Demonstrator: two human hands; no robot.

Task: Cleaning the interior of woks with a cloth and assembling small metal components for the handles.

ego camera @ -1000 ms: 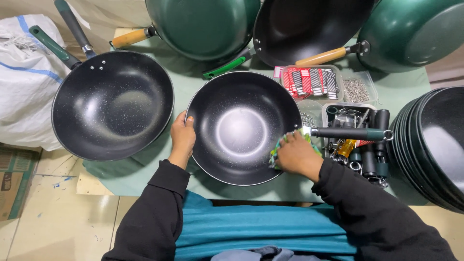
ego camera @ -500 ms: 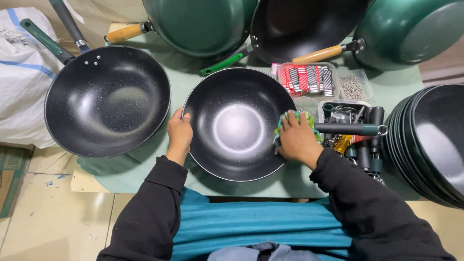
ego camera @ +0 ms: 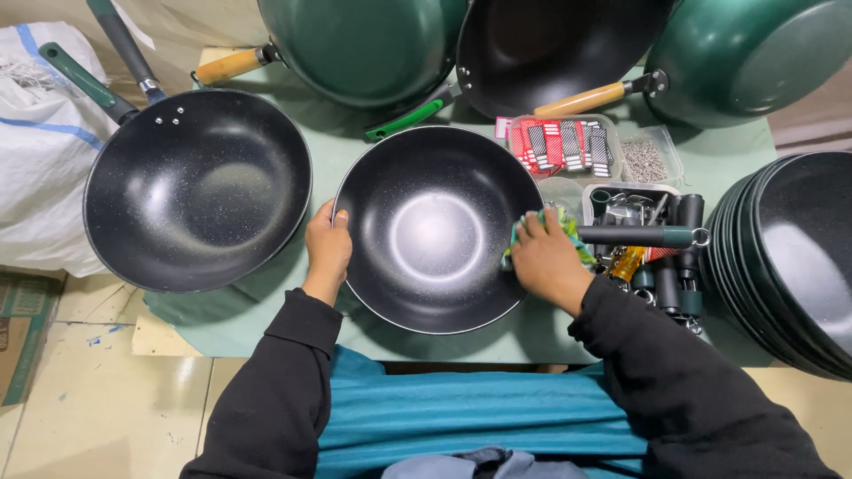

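Cloth hand has shifted onto the wok's right rim.
Left hand [ego camera: 328,250] still grips the handleless black speckled wok [ego camera: 437,229] mid-table, near its front edge; right hand [ego camera: 548,260] presses a green cloth [ego camera: 568,223] against it.

speckled wok [ego camera: 197,188], stacked black pans [ego camera: 790,257], white sack [ego camera: 40,151]

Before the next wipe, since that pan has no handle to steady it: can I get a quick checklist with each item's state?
1. Left hand grips the pan's left rim: ok.
2. Right hand presses the green cloth at the right rim: ok.
3. Handleless pan sits level on the green table cover: ok.
4. Pan apart from the wok on its left: ok.
5. Loose handles crowd the right hand: not ok.
6. Pan's inside clean: cannot tell.
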